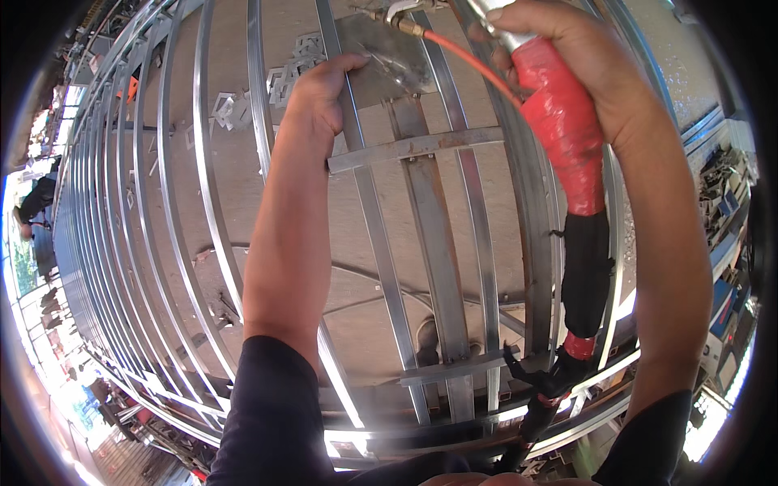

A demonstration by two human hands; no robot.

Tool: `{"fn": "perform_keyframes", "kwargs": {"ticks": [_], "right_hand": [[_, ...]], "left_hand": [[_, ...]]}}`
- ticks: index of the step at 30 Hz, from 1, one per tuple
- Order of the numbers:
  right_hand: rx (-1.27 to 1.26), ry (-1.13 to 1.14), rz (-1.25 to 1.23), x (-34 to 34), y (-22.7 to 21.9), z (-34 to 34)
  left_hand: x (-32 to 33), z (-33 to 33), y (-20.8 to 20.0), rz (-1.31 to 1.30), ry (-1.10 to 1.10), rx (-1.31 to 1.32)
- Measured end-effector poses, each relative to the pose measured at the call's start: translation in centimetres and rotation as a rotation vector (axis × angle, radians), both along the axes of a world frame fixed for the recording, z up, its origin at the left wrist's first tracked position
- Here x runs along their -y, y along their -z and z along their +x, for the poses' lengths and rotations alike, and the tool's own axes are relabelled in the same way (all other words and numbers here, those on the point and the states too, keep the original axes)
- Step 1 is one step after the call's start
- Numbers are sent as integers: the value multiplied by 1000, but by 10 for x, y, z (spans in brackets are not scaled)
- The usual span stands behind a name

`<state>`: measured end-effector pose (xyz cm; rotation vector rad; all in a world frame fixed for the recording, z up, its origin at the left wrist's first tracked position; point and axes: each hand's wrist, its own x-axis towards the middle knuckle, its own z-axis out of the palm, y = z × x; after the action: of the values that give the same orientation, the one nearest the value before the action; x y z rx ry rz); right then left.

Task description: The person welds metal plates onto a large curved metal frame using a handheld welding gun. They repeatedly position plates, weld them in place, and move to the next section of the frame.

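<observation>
My right hand is wrapped round what looks like a welding torch, with a silver barrel and a handle bound in red tape. From the handle a black-wrapped cable runs down towards my body. My left hand is closed on a long steel bar of a metal grille, its thumb laid over the top and the other fingers mostly hidden. Just right of that thumb lies a flat grey metal plate with bright scratches. A short flat crosspiece spans the bars below it.
An orange hose with a brass fitting crosses near the torch. Many parallel bars stretch left. Cut metal pieces lie on the floor under the grille. Someone in dark clothes is at the far left.
</observation>
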<state>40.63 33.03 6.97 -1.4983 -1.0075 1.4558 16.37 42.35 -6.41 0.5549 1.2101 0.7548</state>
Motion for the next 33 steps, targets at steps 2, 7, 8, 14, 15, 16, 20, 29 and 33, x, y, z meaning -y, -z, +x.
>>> {"fn": "perform_keyframes", "kwargs": {"ticks": [2,7,8,14,15,16,20,29,33], "right_hand": [[75,27,66,11,12,-15],[-45,190,71,9,31,-43],[-48,184,77,9,33,-46],[-11,223,90,11,40,-58],[-10,217,80,11,41,-58],[-8,211,70,11,42,-58],[-32,208,33,11,42,-62],[-18,241,36,16,39,-74],[-6,226,43,17,37,-77]], "left_hand": [[-2,0,6,-4,-6,17],[-3,0,10,9,22,42],[-2,-1,9,16,27,40],[0,1,9,32,28,90],[1,1,10,36,23,97],[1,1,11,40,18,103],[-2,-2,13,45,43,155],[1,1,9,17,-6,141],[0,-1,10,35,6,146]]}}
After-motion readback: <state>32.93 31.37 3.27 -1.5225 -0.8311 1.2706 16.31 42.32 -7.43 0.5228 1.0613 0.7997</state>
